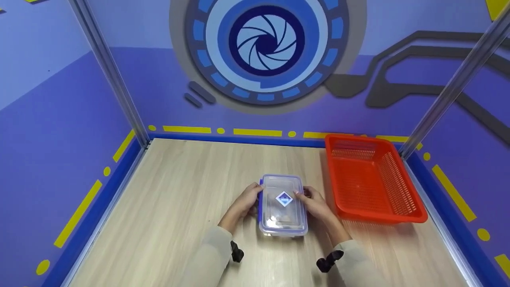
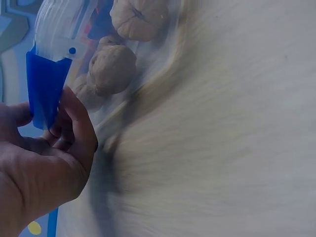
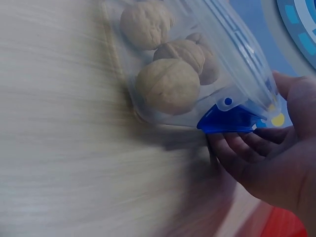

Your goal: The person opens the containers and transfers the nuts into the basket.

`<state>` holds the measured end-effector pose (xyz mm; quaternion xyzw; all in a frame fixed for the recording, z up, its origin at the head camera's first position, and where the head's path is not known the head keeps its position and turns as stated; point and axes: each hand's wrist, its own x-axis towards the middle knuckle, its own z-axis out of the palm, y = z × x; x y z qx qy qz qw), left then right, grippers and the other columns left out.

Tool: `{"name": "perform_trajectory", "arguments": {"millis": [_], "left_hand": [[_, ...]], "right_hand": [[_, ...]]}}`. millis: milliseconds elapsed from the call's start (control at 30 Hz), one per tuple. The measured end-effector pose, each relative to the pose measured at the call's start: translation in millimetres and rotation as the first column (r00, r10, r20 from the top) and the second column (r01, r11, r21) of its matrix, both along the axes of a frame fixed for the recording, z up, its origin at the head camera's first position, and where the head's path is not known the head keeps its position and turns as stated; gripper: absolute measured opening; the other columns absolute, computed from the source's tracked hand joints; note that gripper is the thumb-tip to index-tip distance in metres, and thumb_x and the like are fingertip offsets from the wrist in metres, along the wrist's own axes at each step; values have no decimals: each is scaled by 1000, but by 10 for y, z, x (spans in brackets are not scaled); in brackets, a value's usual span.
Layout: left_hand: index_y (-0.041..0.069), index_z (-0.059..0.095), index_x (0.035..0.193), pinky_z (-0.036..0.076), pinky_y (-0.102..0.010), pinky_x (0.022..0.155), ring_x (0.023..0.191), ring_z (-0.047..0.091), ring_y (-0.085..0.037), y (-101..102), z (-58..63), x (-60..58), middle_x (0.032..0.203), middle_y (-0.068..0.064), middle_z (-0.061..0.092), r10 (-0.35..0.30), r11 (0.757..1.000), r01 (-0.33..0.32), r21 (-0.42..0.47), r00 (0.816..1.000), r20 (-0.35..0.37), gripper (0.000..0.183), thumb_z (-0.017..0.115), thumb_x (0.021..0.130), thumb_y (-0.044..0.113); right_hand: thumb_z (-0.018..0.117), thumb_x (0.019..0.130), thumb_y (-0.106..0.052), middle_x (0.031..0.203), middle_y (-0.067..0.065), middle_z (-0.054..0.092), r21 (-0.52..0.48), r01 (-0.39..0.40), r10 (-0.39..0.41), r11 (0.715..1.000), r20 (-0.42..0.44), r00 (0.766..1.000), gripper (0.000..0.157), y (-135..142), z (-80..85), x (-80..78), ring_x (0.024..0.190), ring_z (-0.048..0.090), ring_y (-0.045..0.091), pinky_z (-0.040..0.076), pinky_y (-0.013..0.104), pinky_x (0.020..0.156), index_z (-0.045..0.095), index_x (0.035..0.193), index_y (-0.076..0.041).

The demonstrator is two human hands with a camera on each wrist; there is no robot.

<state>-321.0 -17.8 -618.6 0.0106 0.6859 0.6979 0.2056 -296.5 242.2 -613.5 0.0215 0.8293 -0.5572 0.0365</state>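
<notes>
A clear plastic food container (image 1: 282,217) with a lid and a diamond-shaped label (image 1: 284,198) sits at the middle of the wooden table. Several walnuts (image 3: 168,86) show through its wall in both wrist views. My left hand (image 1: 249,199) is at its left side; in the left wrist view the thumb and fingers pinch a blue side clip (image 2: 45,91) that stands out from the lid's edge. On the opposite side my right hand (image 1: 317,204) holds the container, thumb on the lid and fingers against another blue clip (image 3: 229,118). Whether that clip is latched I cannot tell.
To the right of the container stands a red plastic basket (image 1: 354,183) with perforated walls, near the table's back right corner. Blue-purple printed panels (image 1: 159,87) enclose the back and both sides, with metal posts (image 1: 115,79) at the corners.
</notes>
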Motion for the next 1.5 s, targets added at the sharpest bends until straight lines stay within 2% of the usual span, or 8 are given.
{"name": "perform_trajectory", "arguments": {"millis": [233, 533, 633, 833, 900, 1100, 1333, 1500], "left_hand": [[7, 58, 112, 47, -31, 45, 53, 53, -12, 19, 61, 50, 72, -1, 53, 21, 989, -28, -144, 999, -46, 33, 42, 113, 36], [8, 61, 113, 50, -30, 58, 69, 58, -15, 40, 34, 42, 85, -5, 56, 20, 954, -73, -290, 983, -181, 37, 40, 114, 39], [6, 61, 118, 52, -31, 61, 71, 58, -16, 1, 19, 27, 86, -6, 57, -13, 946, -54, -319, 979, -205, 41, 38, 114, 39], [2, 58, 127, 52, -33, 60, 70, 58, -18, -108, -11, -12, 86, -6, 57, -127, 919, 10, -395, 954, -271, 45, 34, 116, 38], [1, 58, 126, 53, -35, 60, 71, 59, -19, -129, -12, -24, 87, -6, 57, -150, 922, 37, -384, 952, -268, 45, 34, 116, 38], [-1, 56, 131, 51, -35, 73, 88, 59, -23, -149, 11, -45, 97, -7, 57, -197, 921, 85, -381, 944, -266, 47, 33, 116, 38], [0, 56, 138, 51, -49, 98, 105, 60, -27, -138, -6, -37, 113, -14, 63, -173, 908, 38, -418, 941, -292, 50, 32, 116, 38], [-2, 57, 134, 46, -55, 109, 113, 61, -33, -109, -39, -33, 115, -18, 64, -178, 899, 6, -439, 918, -354, 47, 31, 117, 34]], "right_hand": [[67, 106, -29, 130, 29, 64, -23, 4, -4, 1000, -20, 1000, 58, -29, -29, 41, 116, 63, 38, 53, 54, 104, 52, 143, 13], [63, 108, -30, 144, 35, 55, -21, -3, 3, 1000, -26, 1000, 60, -14, -30, 39, 130, 56, 46, 44, 59, 113, 48, 147, 13], [63, 108, -31, 145, 34, 55, -35, -21, 21, 999, -16, 1000, 61, -23, -37, 32, 130, 57, 46, 45, 59, 113, 47, 148, 12], [62, 108, -34, 148, 33, 52, -37, -47, 47, 998, 7, 999, 63, -34, -7, 39, 133, 55, 45, 44, 59, 114, 44, 153, 7], [62, 108, -32, 148, 33, 52, -33, -45, 45, 998, 5, 999, 62, -30, -4, 41, 133, 54, 45, 44, 59, 114, 45, 154, 6], [62, 108, -29, 142, 33, 57, -41, -59, 58, 997, -17, 998, 58, -19, -11, 43, 127, 59, 43, 49, 59, 108, 47, 152, 6], [60, 109, -32, 146, 32, 54, -24, -69, 69, 997, -2, 998, 61, -23, 8, 39, 130, 56, 43, 45, 59, 112, 44, 154, 6], [60, 109, -34, 150, 34, 51, -13, -68, 68, 998, 12, 998, 63, -13, 20, 60, 134, 54, 45, 41, 61, 115, 43, 155, 5]]}}
